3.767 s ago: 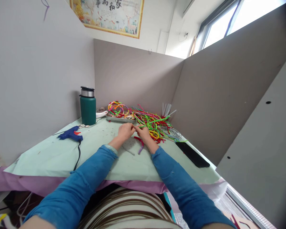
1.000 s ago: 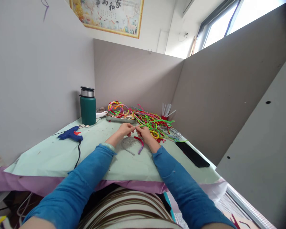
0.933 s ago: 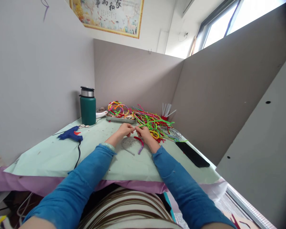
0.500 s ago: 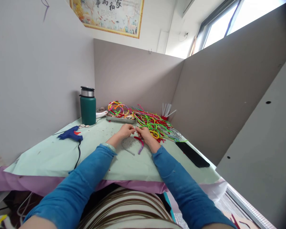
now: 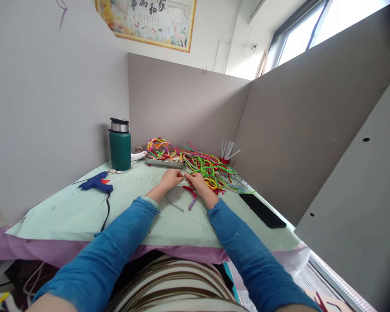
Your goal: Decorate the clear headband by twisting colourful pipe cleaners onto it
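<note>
Over the middle of the table, my left hand (image 5: 171, 178) and my right hand (image 5: 195, 180) almost meet at the fingertips. Both are closed in a pinch, and whatever lies between the fingers is too small to make out. Just below them on the tablecloth (image 5: 175, 229) is a curved band, its ends pointing towards me. Its left part is a thin grey strip (image 5: 173, 206); its right part is a fuzzy pink and purple section (image 5: 193, 199). My hands partly hide its top.
Behind my right hand is a heap of coloured pipe cleaners (image 5: 208, 164), beside a metal tray (image 5: 165, 164) of fuzzy pieces. At left are a blue glue gun (image 5: 97, 183) and a green bottle (image 5: 120, 149). A black phone-like slab (image 5: 262, 210) lies right; grey partitions (image 5: 188, 104) enclose the table.
My left hand has shifted very slightly to the left. My right hand, the curved band and the other objects look unmoved.
</note>
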Demonstrator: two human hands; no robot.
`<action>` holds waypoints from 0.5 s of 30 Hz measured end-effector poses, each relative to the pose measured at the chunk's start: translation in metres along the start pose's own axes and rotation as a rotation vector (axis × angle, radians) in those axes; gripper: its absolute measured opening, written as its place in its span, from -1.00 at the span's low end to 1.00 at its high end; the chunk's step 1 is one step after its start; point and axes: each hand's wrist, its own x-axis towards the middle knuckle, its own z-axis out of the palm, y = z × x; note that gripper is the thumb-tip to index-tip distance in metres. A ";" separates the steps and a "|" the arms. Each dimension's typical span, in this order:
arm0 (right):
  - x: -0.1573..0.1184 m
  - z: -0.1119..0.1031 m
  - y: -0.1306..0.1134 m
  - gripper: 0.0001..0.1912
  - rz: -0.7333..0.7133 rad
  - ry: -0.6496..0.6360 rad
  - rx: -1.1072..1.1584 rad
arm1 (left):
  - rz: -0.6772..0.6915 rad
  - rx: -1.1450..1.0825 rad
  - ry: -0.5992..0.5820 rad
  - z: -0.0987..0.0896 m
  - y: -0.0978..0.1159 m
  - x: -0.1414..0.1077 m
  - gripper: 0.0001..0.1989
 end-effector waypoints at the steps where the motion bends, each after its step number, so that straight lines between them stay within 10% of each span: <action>1: 0.000 0.000 -0.001 -0.67 0.005 -0.006 0.014 | 0.006 0.011 0.009 0.000 0.001 -0.001 -0.81; 15: 0.006 -0.002 0.007 -0.79 -0.207 0.026 -0.317 | -0.006 0.167 -0.061 -0.003 0.006 -0.008 -0.77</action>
